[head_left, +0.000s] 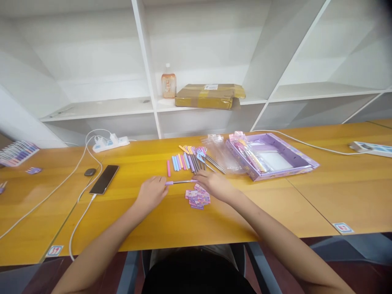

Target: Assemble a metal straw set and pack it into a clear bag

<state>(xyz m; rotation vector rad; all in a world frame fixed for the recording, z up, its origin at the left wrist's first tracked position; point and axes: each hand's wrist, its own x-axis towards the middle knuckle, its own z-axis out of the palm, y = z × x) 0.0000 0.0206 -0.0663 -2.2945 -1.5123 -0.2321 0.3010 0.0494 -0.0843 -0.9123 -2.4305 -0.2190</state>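
Observation:
Both my hands hold one thin purple pen flat above the yellow table. My left hand pinches its left end and my right hand grips its right end. Just below the pen lies a small pile of pink and purple eraser-like tags. Behind the pen, a row of pastel pen caps and several grey pen bodies with colourful tops lie side by side.
A purple box lid with packets stands at the right, clear plastic bags beside it. A black phone on a white cable, a small black item and a power strip lie left. A bottle and a parcel sit on the shelf.

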